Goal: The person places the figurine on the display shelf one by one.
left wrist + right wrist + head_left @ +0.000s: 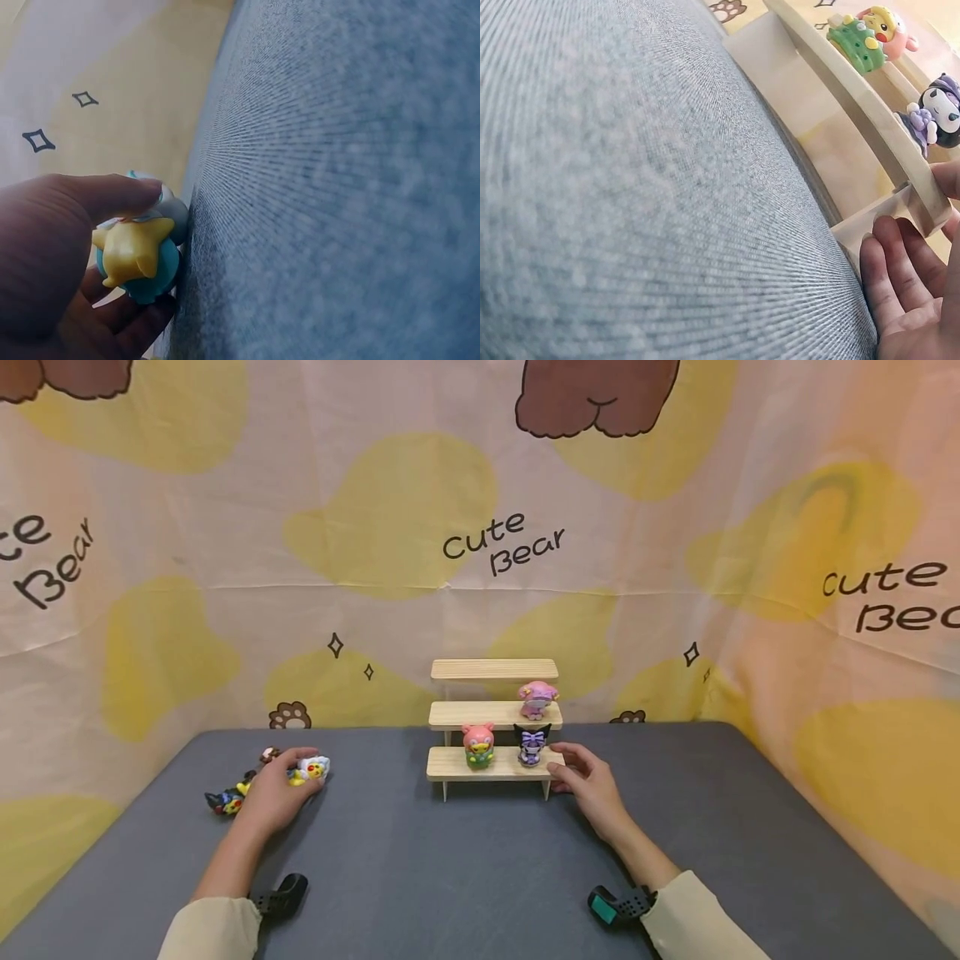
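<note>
On the left of the table, my left hand (pixel 276 792) pinches a small figurine with a yellow star-shaped part and a teal and white body (pixel 135 251), thumb on one side and fingers on the other. It lies low, close to the cloth. Several more figurines (pixel 225 800) lie beside that hand, partly covered by it. My right hand (pixel 588 783) holds the right end of the lowest step of a three-step wooden display stand (pixel 450 766), fingers beneath the board. A pink-hooded figurine in green (pixel 478 747) and a black-and-purple figurine (pixel 531 747) stand on this step.
A pink figurine (pixel 536 700) stands on the middle step at the right; the top step (pixel 491 669) bears nothing. Grey cloth covers the table (pixel 420 877). Behind the stand hangs a printed fabric backdrop (pixel 390 527), which also runs along both sides.
</note>
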A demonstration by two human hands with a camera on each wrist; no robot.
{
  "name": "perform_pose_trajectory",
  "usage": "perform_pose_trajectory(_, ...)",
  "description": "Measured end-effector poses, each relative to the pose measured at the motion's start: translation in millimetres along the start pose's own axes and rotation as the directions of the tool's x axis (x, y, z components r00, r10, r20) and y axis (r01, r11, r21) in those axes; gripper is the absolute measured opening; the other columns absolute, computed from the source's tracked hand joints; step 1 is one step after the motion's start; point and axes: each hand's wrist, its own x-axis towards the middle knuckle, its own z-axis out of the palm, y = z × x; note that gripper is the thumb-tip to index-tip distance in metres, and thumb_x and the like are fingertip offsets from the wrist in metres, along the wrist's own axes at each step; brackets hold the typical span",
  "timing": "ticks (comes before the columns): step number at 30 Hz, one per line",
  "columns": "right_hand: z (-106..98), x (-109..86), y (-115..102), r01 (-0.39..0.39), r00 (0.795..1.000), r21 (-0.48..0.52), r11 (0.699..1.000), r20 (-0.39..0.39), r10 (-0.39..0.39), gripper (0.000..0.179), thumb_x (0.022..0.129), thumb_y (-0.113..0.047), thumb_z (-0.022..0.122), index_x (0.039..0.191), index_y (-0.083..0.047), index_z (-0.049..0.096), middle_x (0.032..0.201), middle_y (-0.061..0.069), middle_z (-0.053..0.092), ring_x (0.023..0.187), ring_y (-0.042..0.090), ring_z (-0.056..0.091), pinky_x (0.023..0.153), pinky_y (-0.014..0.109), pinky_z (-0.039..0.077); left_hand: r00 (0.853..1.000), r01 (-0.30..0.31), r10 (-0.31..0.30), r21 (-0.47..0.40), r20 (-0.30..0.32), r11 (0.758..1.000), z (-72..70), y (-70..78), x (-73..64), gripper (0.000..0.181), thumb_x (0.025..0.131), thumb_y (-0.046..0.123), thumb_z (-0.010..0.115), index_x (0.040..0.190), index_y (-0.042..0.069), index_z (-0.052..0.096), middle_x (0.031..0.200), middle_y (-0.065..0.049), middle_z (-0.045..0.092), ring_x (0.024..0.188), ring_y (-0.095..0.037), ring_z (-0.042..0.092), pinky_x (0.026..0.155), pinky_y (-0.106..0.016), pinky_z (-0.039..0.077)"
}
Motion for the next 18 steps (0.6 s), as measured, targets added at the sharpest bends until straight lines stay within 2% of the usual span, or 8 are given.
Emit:
perform_pose_trajectory(10,-1.0,0.3,-0.3,-0.007,1.000,-0.006,1.000,0.003,0.007,0.037,0.098,-0.018,0.067,0.132,-0.006,0.062,0.126,0.021,0.064,0.089,0.016,0.066,0.075,0.023,0.058,1.000,0.011,-0.011,-0.004,-0.016,1.000,1.4,0.7,0.2,0.055,0.094,0.022,0.068,0.142,0.003,0.051,0.139,-0.033,0.053,0.116,-0.045,0.057,0.090,-0.057,0.047)
perform_pose_trajectory(18,-1.0,0.0,-0.5,-0.008,1.000,-0.005,1.000,0.007,0.008,0.036,0.098,-0.017,0.067,0.132,-0.007,0.062,0.124,0.020,0.064,0.089,0.016,0.066,0.074,0.023,0.058,1.000,0.007,-0.007,-0.010,-0.009,1.000,0.0,5.2,0.3,0.068,0.093,0.025,0.072,0.149,0.002,0.042,0.146,-0.035,0.048,0.131,-0.054,0.046,0.101,-0.067,0.040)
